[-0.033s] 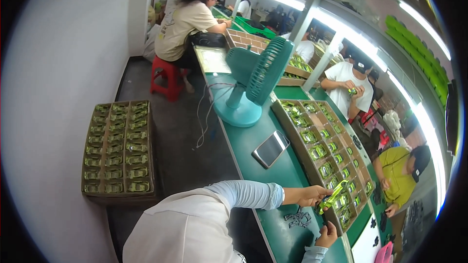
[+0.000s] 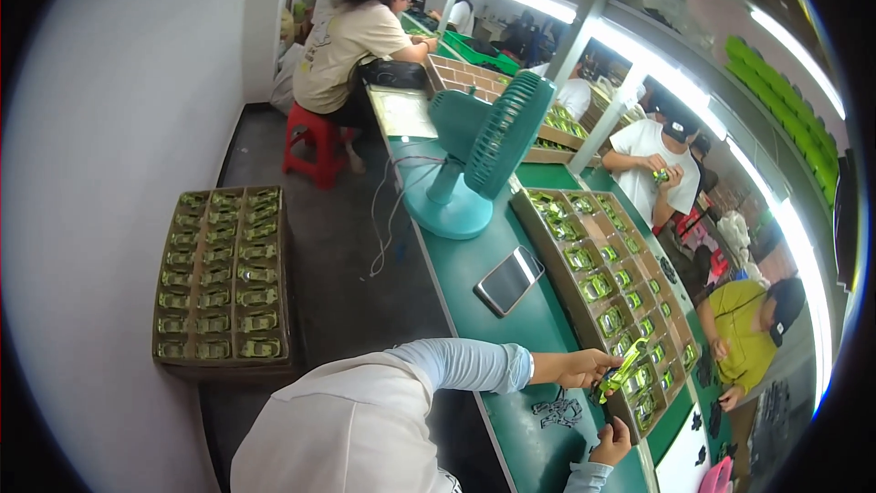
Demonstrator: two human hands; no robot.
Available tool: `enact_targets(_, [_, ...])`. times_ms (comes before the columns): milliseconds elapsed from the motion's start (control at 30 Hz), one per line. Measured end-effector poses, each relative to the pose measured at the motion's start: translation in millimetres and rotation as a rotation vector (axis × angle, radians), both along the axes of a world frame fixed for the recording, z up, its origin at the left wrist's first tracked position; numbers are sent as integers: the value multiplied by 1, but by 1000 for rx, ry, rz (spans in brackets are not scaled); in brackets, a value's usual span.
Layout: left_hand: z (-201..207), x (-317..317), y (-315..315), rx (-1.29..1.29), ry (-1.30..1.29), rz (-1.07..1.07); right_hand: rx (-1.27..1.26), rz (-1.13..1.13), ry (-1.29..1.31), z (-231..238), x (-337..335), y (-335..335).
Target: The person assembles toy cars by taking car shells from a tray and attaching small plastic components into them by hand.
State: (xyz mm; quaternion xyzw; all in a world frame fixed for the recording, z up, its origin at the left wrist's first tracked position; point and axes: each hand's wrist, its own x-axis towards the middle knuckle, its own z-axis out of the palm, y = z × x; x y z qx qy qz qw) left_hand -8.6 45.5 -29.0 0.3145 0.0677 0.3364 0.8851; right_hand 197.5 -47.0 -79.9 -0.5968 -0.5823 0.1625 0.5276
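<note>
Two bare hands work at a long green workbench: the left hand, fingers closed, grips a small yellow-green toy car just over the near end of a divided cardboard tray filled with similar cars. The right hand rests half-curled below it, its grasp unclear, near small black plastic parts. A dark smartphone and a teal desk fan sit farther along the bench.

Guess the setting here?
Likely a toy-car assembly line: divided trays of green cars on a long green bench, seated workers on both sides, another full tray on the floor. Left hand holds one car.
</note>
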Motion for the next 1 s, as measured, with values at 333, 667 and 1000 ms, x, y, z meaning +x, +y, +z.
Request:
enact_targets(333, [0,6,13,131,112,42,104,-143,191,-5,-4,3])
enact_targets(667, [16,-25,-3,243,204,83,214,-132,196,9,-8,-2])
enact_targets(1000, [-6,0,7,239,120,-35,139,-24,540,30,-28,-24])
